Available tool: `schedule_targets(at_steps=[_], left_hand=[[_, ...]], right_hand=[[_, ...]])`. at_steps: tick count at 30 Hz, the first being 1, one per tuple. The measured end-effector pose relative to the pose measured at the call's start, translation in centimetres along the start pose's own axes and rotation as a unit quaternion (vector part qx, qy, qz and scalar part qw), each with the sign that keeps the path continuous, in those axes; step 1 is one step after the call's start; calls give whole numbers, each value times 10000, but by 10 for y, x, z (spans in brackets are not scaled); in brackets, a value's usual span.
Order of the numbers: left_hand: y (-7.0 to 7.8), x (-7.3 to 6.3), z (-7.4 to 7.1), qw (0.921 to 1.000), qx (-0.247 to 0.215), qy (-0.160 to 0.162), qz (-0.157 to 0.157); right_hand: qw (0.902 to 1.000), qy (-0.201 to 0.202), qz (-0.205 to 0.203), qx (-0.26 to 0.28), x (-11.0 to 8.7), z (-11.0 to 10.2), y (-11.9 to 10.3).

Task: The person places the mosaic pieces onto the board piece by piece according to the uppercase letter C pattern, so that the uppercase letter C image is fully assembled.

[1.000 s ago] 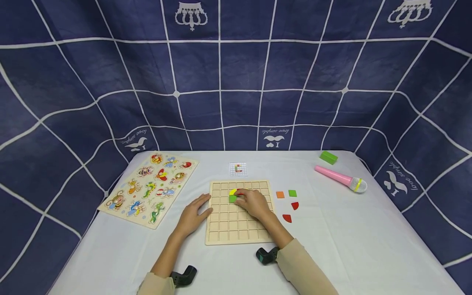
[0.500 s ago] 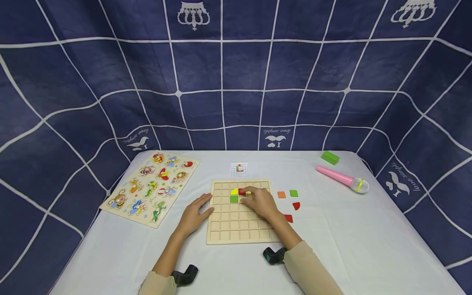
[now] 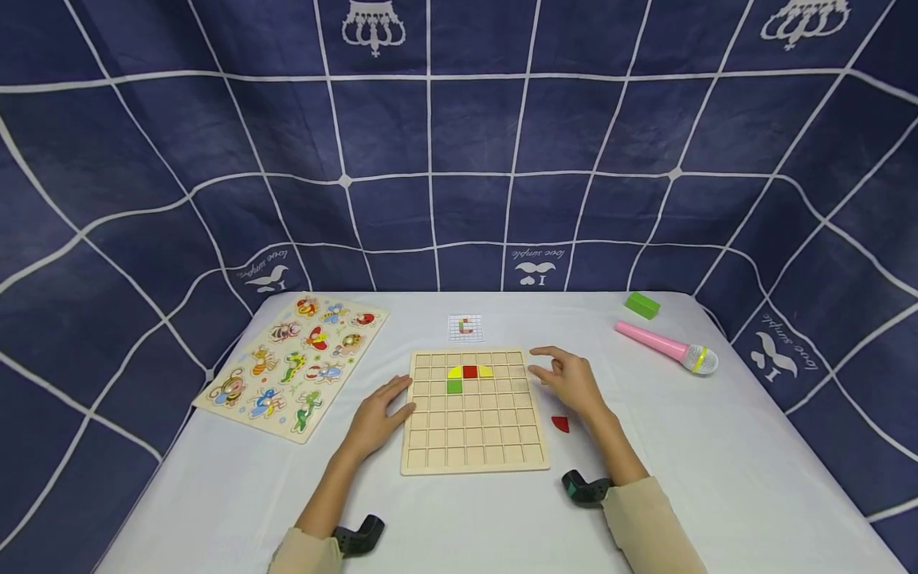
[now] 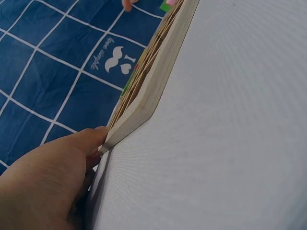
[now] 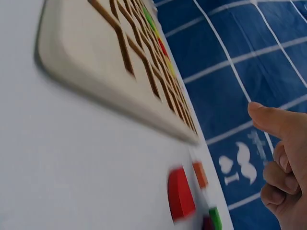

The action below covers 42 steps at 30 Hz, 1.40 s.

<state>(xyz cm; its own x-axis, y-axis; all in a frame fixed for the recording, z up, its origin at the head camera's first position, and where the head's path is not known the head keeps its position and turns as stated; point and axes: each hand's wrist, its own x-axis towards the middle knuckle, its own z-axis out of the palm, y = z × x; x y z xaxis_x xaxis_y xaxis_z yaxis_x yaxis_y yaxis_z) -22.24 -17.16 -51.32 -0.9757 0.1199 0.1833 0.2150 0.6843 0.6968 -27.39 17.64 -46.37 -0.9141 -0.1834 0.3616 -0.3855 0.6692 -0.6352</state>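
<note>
Head view: a grid board (image 3: pixel 475 438) lay mid-table (image 3: pixel 645 518), with hands at nine and three o'clock.
The left hand (image 3: pixel 378 414) rested fingers extended against the board's edge; the right hand (image 3: pixel 570 384) had an unloaded grip, thumb and index finger apart. A low sweep of the right forearm could have displaced the loose red quarter-round (image 3: pixel 560 424) at three o'clock; a push from the left could have slid the board. Pale wood, round-cornered, it carried a red square (image 3: pixel 469 371) between two yellow curved tiles (image 3: pixel 455 372) toward twelve o'clock, plus a green square (image 3: pixel 455 387).
</note>
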Motion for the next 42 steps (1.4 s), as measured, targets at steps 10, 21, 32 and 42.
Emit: schedule_targets(at_steps=[10, 21, 32, 42], left_hand=[[0, -1, 0, 10000, -41, 12, 3], [1, 1, 0, 10000, -9, 49, 32], [2, 0, -1, 10000, -2, -3, -6], [3, 0, -1, 10000, 0, 34, 20]], right_hand=[[9961, 475, 720, -162, -13, -27, 58], [9923, -255, 1121, -457, -16, -30, 75], [9911, -183, 1114, -709, -21, -25, 78], [9954, 241, 748, -544, -20, -26, 71]])
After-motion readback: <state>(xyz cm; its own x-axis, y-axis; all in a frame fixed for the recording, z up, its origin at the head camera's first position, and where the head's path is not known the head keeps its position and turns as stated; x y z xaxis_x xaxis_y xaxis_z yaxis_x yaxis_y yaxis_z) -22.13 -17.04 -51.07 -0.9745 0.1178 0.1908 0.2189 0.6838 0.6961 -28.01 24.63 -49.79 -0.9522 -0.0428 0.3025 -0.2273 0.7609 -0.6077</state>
